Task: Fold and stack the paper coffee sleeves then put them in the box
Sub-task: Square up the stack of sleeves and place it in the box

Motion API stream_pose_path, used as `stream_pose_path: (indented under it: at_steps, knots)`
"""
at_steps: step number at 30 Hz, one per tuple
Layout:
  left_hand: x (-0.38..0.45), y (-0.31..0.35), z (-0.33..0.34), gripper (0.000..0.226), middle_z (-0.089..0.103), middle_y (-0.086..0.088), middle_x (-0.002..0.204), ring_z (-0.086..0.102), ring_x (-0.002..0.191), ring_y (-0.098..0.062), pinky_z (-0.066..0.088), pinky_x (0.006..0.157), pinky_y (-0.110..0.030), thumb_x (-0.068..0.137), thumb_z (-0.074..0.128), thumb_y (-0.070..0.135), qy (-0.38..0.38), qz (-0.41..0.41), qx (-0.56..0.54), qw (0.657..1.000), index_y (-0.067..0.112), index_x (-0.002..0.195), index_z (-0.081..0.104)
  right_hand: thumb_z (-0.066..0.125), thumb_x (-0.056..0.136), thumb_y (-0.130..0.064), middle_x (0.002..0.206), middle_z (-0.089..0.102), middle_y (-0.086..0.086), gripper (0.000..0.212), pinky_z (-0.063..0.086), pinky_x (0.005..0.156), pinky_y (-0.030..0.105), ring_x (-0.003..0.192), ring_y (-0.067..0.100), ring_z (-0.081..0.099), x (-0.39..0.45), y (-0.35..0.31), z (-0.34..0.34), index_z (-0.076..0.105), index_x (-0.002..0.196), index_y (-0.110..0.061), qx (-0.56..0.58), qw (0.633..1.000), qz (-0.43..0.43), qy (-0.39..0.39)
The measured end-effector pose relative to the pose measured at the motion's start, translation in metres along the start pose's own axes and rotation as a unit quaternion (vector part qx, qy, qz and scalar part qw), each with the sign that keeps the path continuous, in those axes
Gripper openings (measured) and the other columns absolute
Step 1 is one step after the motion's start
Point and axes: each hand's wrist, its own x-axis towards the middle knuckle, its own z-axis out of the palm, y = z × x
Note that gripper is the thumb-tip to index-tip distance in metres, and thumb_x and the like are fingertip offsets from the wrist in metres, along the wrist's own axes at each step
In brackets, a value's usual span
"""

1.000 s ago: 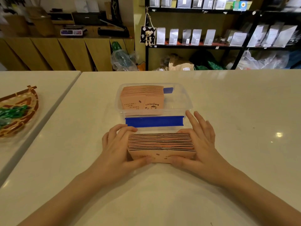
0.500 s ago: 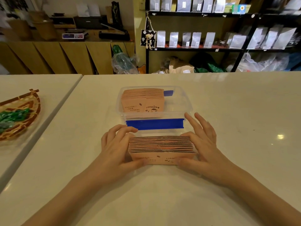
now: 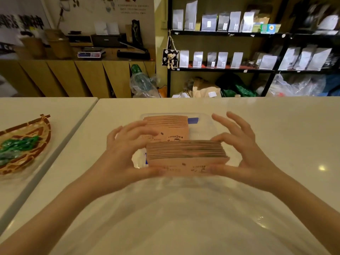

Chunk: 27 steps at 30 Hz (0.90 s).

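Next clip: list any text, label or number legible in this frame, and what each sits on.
"COFFEE": on the front sleeve of the stack in the box.
Partly readable print, seemingly the same word: on the held stack, blurred and cut by the right hand.
Smaller lines on both stacks, shelf bag labels, wall poster, scale: too small or blurred.

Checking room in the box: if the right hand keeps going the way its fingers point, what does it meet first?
Probably nothing: the right hand points over the clear box's free right side, beside the packed sleeves. Depth is unclear.
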Motion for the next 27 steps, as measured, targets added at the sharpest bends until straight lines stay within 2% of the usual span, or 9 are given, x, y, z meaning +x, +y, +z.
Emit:
stream_pose_path:
  at_steps: [3,6,8,12,15,20,27]
  knots:
    - [0.025,0.001,-0.020,0.035,0.032,0.039,0.117,0.016,0.125,0.010,0.007,0.111,-0.038,0.058,0.052,0.073,0.016,-0.030,0.012,0.999,0.057,0.088,0.043,0.062,0.056,-0.062,0.143,0.019,-0.024,0.035,0.002,0.113,0.044,0.136,0.000,0.000,0.034,-0.007,-0.013,0.047,0.085,-0.050,0.001,1.000,0.008,0.016]
    - [0.049,-0.006,-0.028,0.044,0.041,0.021,0.128,0.018,0.133,-0.006,0.006,0.112,-0.047,0.058,0.058,0.059,0.014,-0.089,0.046,0.995,0.039,0.098,0.055,0.065,0.058,-0.059,0.147,0.020,-0.018,0.038,-0.003,0.112,0.045,0.137,0.005,-0.001,0.064,-0.002,-0.013,0.049,0.090,-0.047,-0.009,0.999,0.028,0.018]
    - [0.059,-0.017,-0.025,0.041,0.042,0.014,0.135,0.016,0.135,-0.009,0.004,0.112,-0.046,0.064,0.066,0.048,0.013,-0.109,0.052,0.993,0.030,0.101,0.061,0.066,0.060,-0.056,0.151,0.018,-0.011,0.039,-0.005,0.112,0.045,0.139,0.008,-0.004,0.076,0.004,-0.007,0.052,0.093,-0.041,-0.018,0.999,0.040,0.008]
    - [0.070,-0.040,-0.012,0.036,0.037,0.011,0.141,0.010,0.137,-0.011,0.002,0.111,-0.049,0.067,0.068,0.043,-0.040,-0.139,0.038,0.989,0.032,0.100,0.062,0.071,0.066,-0.043,0.153,0.016,-0.006,0.030,-0.006,0.112,0.043,0.140,0.011,-0.007,0.089,0.019,0.010,0.053,0.090,-0.039,-0.017,0.998,0.048,-0.037]
    - [0.076,-0.051,-0.006,0.041,0.031,0.011,0.145,0.003,0.138,-0.012,0.000,0.111,-0.052,0.066,0.068,0.047,-0.088,-0.164,0.031,0.982,0.036,0.104,0.061,0.069,0.067,-0.046,0.153,0.015,-0.006,0.027,-0.007,0.112,0.044,0.140,0.013,-0.007,0.094,0.026,0.019,0.050,0.086,-0.044,-0.029,0.995,0.054,-0.084]
    - [0.081,-0.058,0.003,0.048,0.015,0.010,0.151,-0.009,0.139,-0.016,-0.006,0.111,-0.053,0.068,0.065,0.051,-0.165,-0.178,0.098,0.965,0.035,0.112,0.057,0.065,0.069,-0.053,0.154,0.010,-0.006,0.039,-0.009,0.112,0.044,0.140,0.015,-0.010,0.102,0.036,0.029,0.061,0.102,-0.032,-0.097,0.984,0.041,-0.145]
    - [0.086,-0.057,0.005,0.048,0.011,0.007,0.153,-0.010,0.139,-0.021,-0.005,0.111,-0.054,0.068,0.064,0.052,-0.200,-0.195,0.160,0.947,0.028,0.110,0.062,0.062,0.069,-0.056,0.155,0.009,-0.004,0.045,-0.010,0.112,0.048,0.141,0.019,-0.010,0.108,0.037,0.035,0.061,0.107,-0.032,-0.142,0.974,0.038,-0.170]
